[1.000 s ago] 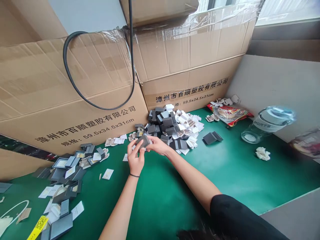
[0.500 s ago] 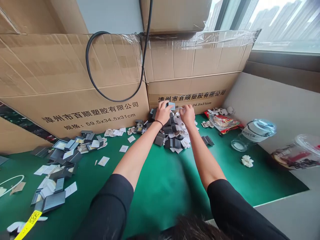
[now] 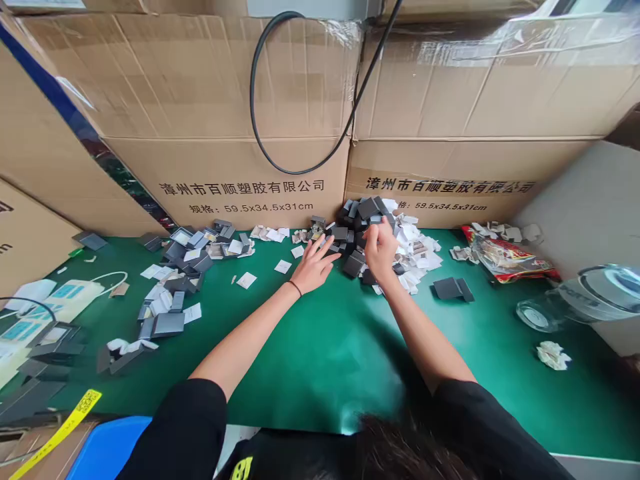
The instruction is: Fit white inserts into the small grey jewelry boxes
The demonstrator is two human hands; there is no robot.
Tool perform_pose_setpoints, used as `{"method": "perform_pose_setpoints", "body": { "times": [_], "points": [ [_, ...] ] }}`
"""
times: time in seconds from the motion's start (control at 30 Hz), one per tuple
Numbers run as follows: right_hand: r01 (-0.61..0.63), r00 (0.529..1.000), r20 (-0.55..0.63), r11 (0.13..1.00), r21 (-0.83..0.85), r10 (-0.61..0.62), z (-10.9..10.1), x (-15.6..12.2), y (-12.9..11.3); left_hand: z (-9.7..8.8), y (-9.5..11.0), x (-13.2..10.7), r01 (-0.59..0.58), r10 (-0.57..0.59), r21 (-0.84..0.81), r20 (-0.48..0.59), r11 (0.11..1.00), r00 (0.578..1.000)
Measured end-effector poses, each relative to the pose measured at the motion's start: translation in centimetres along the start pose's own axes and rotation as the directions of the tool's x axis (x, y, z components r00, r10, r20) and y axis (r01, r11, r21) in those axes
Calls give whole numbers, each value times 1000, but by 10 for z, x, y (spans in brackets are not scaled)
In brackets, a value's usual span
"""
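A heap of small dark grey boxes and white paper slips (image 3: 373,230) lies on the green mat (image 3: 320,347) against the cardboard cartons. My left hand (image 3: 313,265) rests flat on the mat with fingers spread, its tips touching the left edge of the heap. My right hand (image 3: 381,250) reaches into the middle of the heap with fingers curled around the grey boxes; what it grips is hidden under the hand. A black band circles my left wrist.
Large cardboard cartons (image 3: 240,133) wall the back, with a black cable (image 3: 300,100) looping over them. More grey boxes and slips (image 3: 175,280) are scattered at left. A red snack bag (image 3: 505,257), a clear jar (image 3: 585,300) and a crumpled tissue (image 3: 553,355) lie at right.
Both hands drew back from the top of the heap toward its near edge. The small grey box held a second ago is no longer in my left hand, which now lies flat.
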State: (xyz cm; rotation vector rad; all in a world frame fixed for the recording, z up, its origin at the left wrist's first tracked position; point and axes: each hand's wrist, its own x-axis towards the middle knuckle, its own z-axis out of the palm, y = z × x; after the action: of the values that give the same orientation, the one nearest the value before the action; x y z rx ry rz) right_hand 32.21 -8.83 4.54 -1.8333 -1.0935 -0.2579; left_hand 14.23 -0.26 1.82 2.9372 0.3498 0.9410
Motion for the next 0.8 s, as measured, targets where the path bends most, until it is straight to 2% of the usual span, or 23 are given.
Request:
{"method": "perform_pose_setpoints", "body": {
  "times": [0.03,0.1,0.17,0.27,0.33,0.4,0.47,0.57,0.6,0.67,0.73,0.8],
  "points": [
    [-11,990,142,998,65,2,14,-12,-10,-6,-8,-23,62,-61,21,-14,998,998],
    [-86,910,412,990,114,32,46,-34,-25,-20,-26,-64,189,-182,55,-113,981,977],
    [-121,846,531,986,112,43,76,-48,-33,-36,-40,-98,313,-289,93,-212,945,934],
    [-74,770,638,991,108,-12,108,-57,-37,-53,-53,-133,464,-408,94,-345,881,845],
    [-47,744,667,994,95,-28,118,-61,-35,-58,-56,-145,569,-495,38,-448,821,744],
    [-27,731,681,996,81,-35,120,-65,-32,-59,-60,-148,636,-564,-34,-501,771,657],
    [-9,709,704,997,71,-43,118,-70,-29,-61,-69,-145,666,-603,-74,-507,742,616],
    [10,679,732,998,61,-52,115,-75,-25,-69,-98,-133,697,-609,-41,-525,716,595],
    [13,673,738,998,57,-51,114,-76,-24,-74,-110,-129,709,-619,-21,-505,705,601],
    [16,666,744,999,49,-47,115,-77,-23,-82,-136,-124,741,-698,-6,-341,672,630],
    [16,662,748,999,47,-46,117,-76,-23,-88,-157,-123,785,-778,4,-122,620,616],
    [13,659,751,998,55,-50,118,-76,-22,-90,-170,-125,807,-807,11,4,590,590]
  ]
}}
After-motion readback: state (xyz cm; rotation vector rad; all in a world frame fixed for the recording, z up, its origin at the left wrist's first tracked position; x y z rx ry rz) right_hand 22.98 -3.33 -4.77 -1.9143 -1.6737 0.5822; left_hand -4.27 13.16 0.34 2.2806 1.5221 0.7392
